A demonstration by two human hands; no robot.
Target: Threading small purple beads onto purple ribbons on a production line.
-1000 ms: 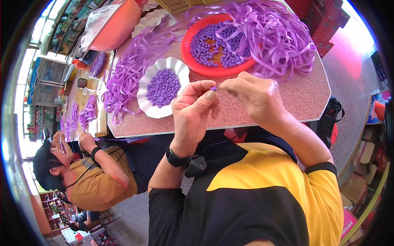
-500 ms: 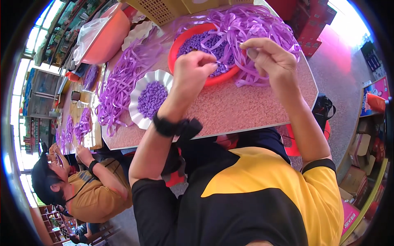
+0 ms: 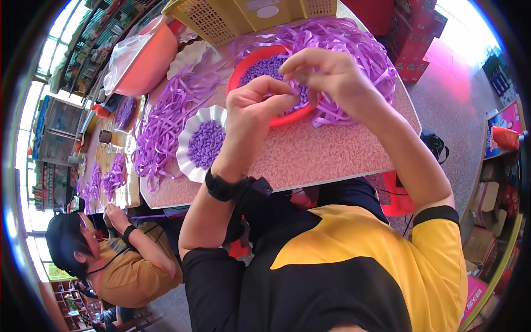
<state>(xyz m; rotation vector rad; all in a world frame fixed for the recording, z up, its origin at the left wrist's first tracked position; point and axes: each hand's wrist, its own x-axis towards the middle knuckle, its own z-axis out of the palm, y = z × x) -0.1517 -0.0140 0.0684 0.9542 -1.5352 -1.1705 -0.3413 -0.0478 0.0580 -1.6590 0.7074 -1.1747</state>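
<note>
My left hand (image 3: 251, 113) is closed in a pinch at the near side of a red bowl (image 3: 234, 80) filled with small purple beads (image 3: 264, 67). My right hand (image 3: 334, 74) reaches in from the right over the bowl, thumb and fingers pinched together, its fingertips close to the left hand's. Whatever lies between the fingers of either hand is too small or hidden to make out. Left of my left wrist stands a white fluted dish (image 3: 185, 157) holding more purple beads (image 3: 206, 144). Behind the bowl spreads a heap of purple ribbons (image 3: 357, 50).
A second ribbon pile (image 3: 166, 119) covers the left of the speckled pink table (image 3: 337, 149). A yellow crate (image 3: 221, 27) stands at the far edge, and a pink basin (image 3: 149, 63) with a plastic bag sits back left. Another person (image 3: 135, 271) works at the left.
My right hand has moved left and in toward my left hand, closing the gap between them. My left hand has shifted slightly nearer to me. The whole view has tilted a little.
</note>
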